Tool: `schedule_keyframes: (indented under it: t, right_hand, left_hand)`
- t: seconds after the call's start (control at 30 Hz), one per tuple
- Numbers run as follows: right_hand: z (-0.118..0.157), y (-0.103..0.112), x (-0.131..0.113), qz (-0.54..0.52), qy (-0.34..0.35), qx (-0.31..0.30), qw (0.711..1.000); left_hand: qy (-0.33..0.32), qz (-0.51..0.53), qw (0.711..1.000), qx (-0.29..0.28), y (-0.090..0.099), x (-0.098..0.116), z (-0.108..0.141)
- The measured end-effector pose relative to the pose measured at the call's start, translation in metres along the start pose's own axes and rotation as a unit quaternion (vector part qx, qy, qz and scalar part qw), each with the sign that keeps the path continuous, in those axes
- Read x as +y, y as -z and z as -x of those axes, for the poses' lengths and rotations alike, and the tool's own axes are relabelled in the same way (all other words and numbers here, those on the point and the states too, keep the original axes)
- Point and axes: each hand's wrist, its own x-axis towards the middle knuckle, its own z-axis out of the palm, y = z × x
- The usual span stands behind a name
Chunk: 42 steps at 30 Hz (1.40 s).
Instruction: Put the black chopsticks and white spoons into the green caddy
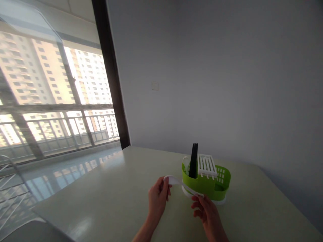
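Note:
A white spoon (174, 180) is stretched between my two hands, in front of a green cutlery caddy (205, 187). The thumb and fingers of my left hand (158, 194) pinch its wide end. At the thin handle end, my right hand (205, 210) grips it between thumb and forefinger, with the other fingers loosely curled. Black chopsticks (193, 161) stand upright in the caddy's left part, beside another white spoon-like utensil (186, 163). A white slotted rack (207, 165) sits across the caddy's middle. The caddy rests on a white base (220, 202).
The pale table (106, 198) extends beneath the caddy towards a grey wall (214, 84). Left of the table are a large window (50, 84) and a metal rack (11, 191). Part of a chair-like grey shape (35, 232) shows at the lower left.

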Motion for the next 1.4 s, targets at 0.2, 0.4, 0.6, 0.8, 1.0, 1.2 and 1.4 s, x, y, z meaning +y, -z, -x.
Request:
schedule_keyframes:
  t: [0.2,0.4,0.6,0.8,1.0,1.2,1.4]
  right_hand:
    - [-0.001,0.006,0.009,0.020,-0.027,0.019,0.999]
    - [-0.003,0.009,0.009,0.050,-0.033,0.019,0.998]
    - [-0.006,0.009,0.012,0.072,-0.046,0.017,0.996]
    - [-0.002,0.003,0.007,0.075,-0.057,0.022,0.995]
    - [-0.002,0.003,0.007,0.098,-0.060,0.017,0.993]
    - [-0.002,0.008,0.012,0.100,-0.060,0.001,0.993]
    - [-0.005,0.011,0.015,0.121,-0.061,-0.010,0.991]
  left_hand:
    - [-0.214,-0.130,0.963,0.103,0.007,0.056,-0.066]
    - [-0.325,-0.292,0.899,0.028,-0.022,0.048,-0.098]
    - [-0.248,-0.435,0.863,-0.065,-0.049,0.023,-0.093]
    - [-0.207,-0.509,0.827,-0.117,-0.064,0.013,-0.096]
    - [-0.186,-0.527,0.816,-0.149,-0.070,0.006,-0.100]
    - [-0.177,-0.504,0.831,-0.155,-0.071,0.003,-0.100]
    - [-0.164,-0.426,0.884,-0.100,-0.061,0.003,-0.094]
